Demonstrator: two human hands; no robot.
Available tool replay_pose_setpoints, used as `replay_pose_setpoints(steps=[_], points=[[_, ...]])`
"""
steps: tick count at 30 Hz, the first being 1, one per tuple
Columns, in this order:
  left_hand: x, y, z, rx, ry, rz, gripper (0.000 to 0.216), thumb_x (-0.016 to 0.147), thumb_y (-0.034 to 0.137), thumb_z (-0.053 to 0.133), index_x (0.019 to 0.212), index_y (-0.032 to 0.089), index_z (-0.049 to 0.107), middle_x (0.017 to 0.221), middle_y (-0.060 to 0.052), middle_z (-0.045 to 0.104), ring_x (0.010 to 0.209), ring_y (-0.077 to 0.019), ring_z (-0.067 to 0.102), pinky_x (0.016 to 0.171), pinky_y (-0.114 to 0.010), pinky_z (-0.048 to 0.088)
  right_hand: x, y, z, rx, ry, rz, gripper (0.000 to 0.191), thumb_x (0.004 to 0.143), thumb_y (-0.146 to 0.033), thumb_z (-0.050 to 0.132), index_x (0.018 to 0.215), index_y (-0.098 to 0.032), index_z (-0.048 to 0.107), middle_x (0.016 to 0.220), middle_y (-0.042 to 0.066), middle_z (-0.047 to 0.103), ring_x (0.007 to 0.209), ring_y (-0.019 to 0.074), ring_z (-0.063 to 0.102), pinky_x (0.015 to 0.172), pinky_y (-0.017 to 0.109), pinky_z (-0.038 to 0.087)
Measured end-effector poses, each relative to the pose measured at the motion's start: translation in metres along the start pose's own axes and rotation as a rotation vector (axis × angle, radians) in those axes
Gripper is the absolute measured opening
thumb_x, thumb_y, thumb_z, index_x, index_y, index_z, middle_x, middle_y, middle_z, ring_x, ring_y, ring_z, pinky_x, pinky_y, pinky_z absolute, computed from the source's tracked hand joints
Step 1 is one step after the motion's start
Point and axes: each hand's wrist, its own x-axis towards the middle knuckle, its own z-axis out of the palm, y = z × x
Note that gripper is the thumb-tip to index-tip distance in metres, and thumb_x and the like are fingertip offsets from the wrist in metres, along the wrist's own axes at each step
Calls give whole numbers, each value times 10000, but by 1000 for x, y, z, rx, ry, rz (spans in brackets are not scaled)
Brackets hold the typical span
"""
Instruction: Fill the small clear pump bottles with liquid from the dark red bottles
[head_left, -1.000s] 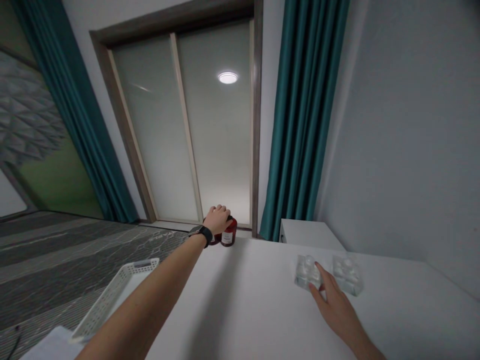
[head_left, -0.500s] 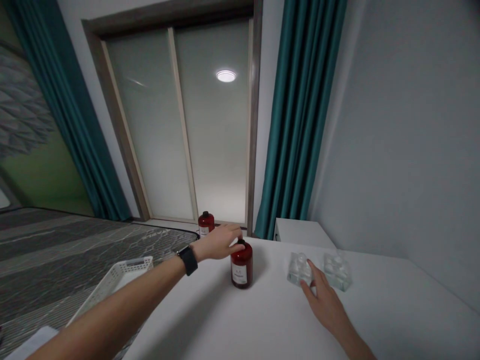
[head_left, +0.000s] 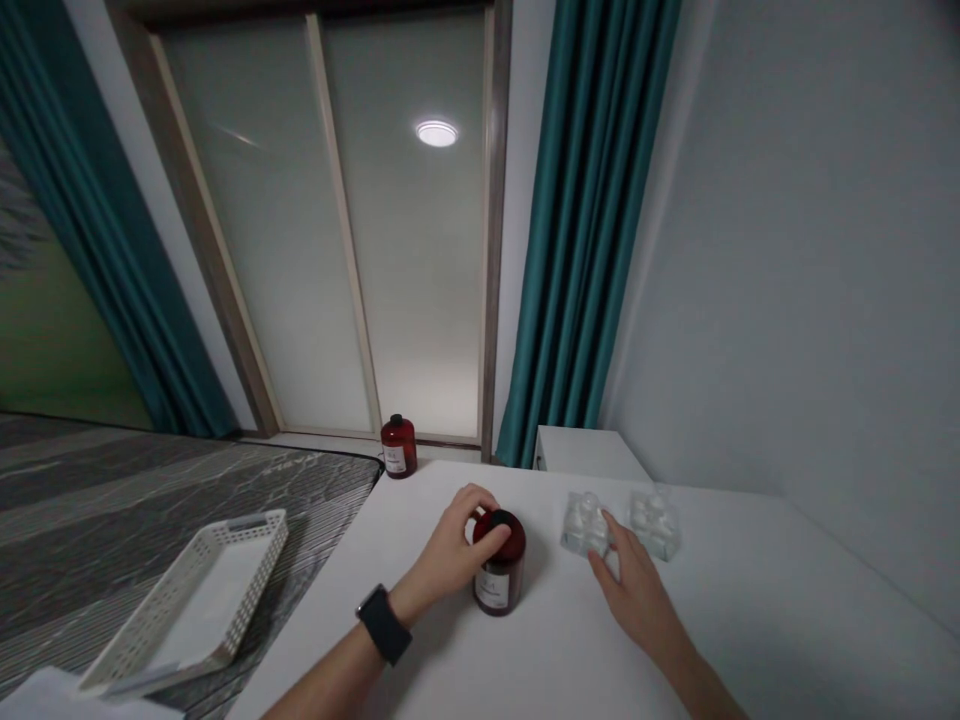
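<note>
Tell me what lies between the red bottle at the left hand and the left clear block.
Only a bare stretch of white tabletop, softly shadowed beside the red bottle, separates it from the left clear block, as the head view shows.

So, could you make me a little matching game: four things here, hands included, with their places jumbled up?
Things:
1. left hand
2. right hand
3. far red bottle
4. white basket

Places:
A. left of the white table
B. at the left clear block
C. around the top of the near red bottle
D. near the table's far left corner

Pairs: 1-C, 2-B, 3-D, 4-A
</note>
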Motion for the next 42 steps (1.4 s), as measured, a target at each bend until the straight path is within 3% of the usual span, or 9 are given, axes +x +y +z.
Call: replay_pose_setpoints(steps=[5, 8, 13, 17, 23, 27, 30, 35, 42], points=[[-13, -10, 17, -178, 115, -71, 122, 863, 300, 623, 905, 199, 571, 983, -51, 585, 945, -215, 573, 863, -339, 457, 2, -17, -13, 11, 196, 8, 467, 929, -383, 446, 1346, -177, 496, 1059, 129, 669, 989, 328, 630, 914, 548, 492], [-17, -10, 17, -217, 97, -60, 162, 865, 341, 648, 919, 198, 593, 989, -56, 584, 952, -222, 570, 878, -347, 460, 0, -34, -22, 155, 188, -22, 353, 948, -348, 439, 1238, -199, 574, 936, 89, 675, 871, 275, 641, 894, 492, 501], [-26, 2, 11, -239, -29, -17, 249, 934, 418, 615, 1052, 212, 688, 1064, -83, 574, 1055, -250, 561, 983, -387, 430, -15, -66, -26, 389, -114, -83, 300, 966, -333, 466, 1205, -236, 620, 1004, 85, 698, 998, 261, 653, 966, 449, 500], [-32, 12, 8, -290, -109, 15, 332, 956, 499, 582, 1084, 220, 707, 1064, -89, 578, 1040, -253, 572, 951, -380, 446, -27, -88, -23, 608, -421, -68, 482, 920, -301, 566, 1394, -239, 503, 1349, 115, 616, 1227, 275, 589, 1081, 479, 446], [-35, 17, 10, -306, -182, 52, 345, 975, 502, 551, 1126, 229, 700, 1070, -88, 589, 1033, -247, 571, 948, -376, 444, -26, -112, -23, 975, -626, -69, 695, 864, -435, 703, 1464, -217, 429, 1517, 145, 486, 1447, 327, 394, 1179, 541, 323], [-36, 20, 10, -328, -201, 45, 350, 971, 521, 546, 1117, 238, 692, 1090, -87, 573, 1072, -256, 554, 991, -395, 426, -24, -121, -20, 1103, -640, -26, 841, 766, -533, 794, 1454, -206, 438, 1514, 161, 486, 1447, 351, 390, 1187, 542, 308], [-36, 21, 10, -318, -218, 27, 380, 954, 562, 549, 1109, 250, 700, 1111, -88, 537, 1120, -272, 527, 1030, -422, 403, -28, -121, -16, 1145, -608, 13, 826, 725, -517, 830, 1409, -214, 479, 1458, 145, 549, 1403, 348, 455, 1177, 539, 326], [-38, 19, 11, -253, -200, -5, 408, 944, 585, 546, 1118, 263, 726, 1130, -99, 513, 1187, -302, 468, 1075, -460, 365, -32, -118, -13, 1080, -543, 32, 702, 731, -353, 833, 1353, -231, 531, 1412, 113, 593, 1365, 336, 500, 1167, 536, 348], [-40, 19, 15, -198, -129, 17, 389, 965, 551, 524, 1143, 271, 729, 1067, -93, 526, 1153, -295, 465, 1052, -450, 382, -35, -117, -9, 1020, -484, 60, 705, 693, -185, 782, 1348, -233, 525, 1398, 105, 601, 1347, 327, 518, 1149, 519, 379]])
